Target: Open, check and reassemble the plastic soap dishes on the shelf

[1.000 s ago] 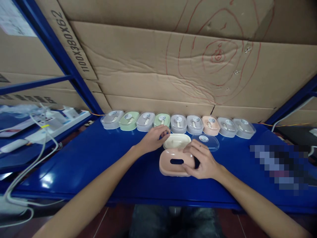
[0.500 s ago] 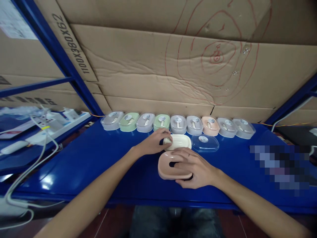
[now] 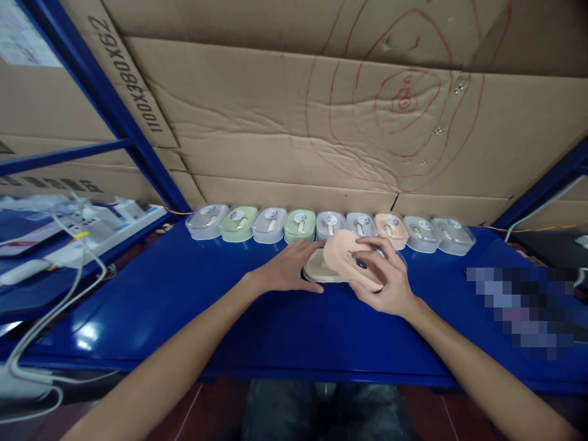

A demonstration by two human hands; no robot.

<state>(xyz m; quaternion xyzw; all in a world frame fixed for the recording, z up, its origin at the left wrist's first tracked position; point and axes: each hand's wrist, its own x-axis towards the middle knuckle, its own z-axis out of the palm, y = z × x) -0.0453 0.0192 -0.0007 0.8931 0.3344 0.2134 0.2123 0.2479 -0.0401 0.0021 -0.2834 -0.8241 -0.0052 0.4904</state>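
Observation:
My right hand [image 3: 386,278] grips the pink oval shell [image 3: 344,254] by its rim and the hole in it. The shell is tilted and raised over the right part of the cream tray [image 3: 319,269], which lies on the blue table. At the left end of that tray is my left hand [image 3: 294,266], its thumb and fingers spread around the edge; whether it touches the tray is hard to tell. Behind the shell and my right hand, the clear lid [image 3: 403,262] is mostly hidden.
A row of lidded boxes, among them a green box [image 3: 239,224] and a peach box [image 3: 392,228], stands along the back of the blue table [image 3: 257,337]. Behind it rises cardboard [image 3: 257,122]. Cables and a power strip [image 3: 110,236] lie at the left.
The pink shell has been lifted off the table in my right hand and moved up over the cream tray. My left hand's fingers have opened wider at the tray's left end.

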